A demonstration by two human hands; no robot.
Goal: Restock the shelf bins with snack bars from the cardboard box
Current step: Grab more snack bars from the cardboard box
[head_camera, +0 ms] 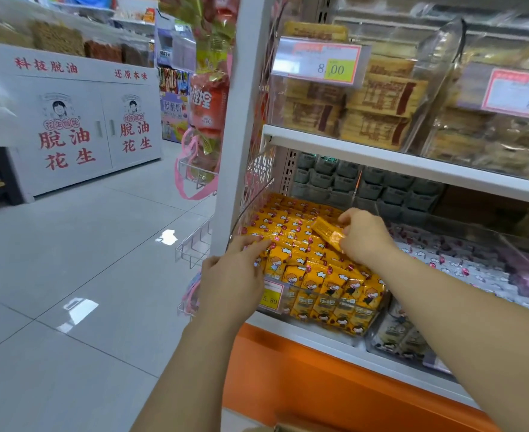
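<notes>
We face a white shelf (pixel 381 152) with a clear bin (pixel 249 210) on its lower level, packed with yellow snack bars (pixel 303 244). Beside it on the right, another bin (pixel 462 263) holds pale-wrapped bars. Our left hand (pixel 235 275) lies with fingers straight on the yellow bars at the bin's left edge. Our right hand (pixel 366 238) pinches one yellow snack bar (pixel 327 230), tilted just above the pile. A small price tag (pixel 271 296) sits on the bin's front.
</notes>
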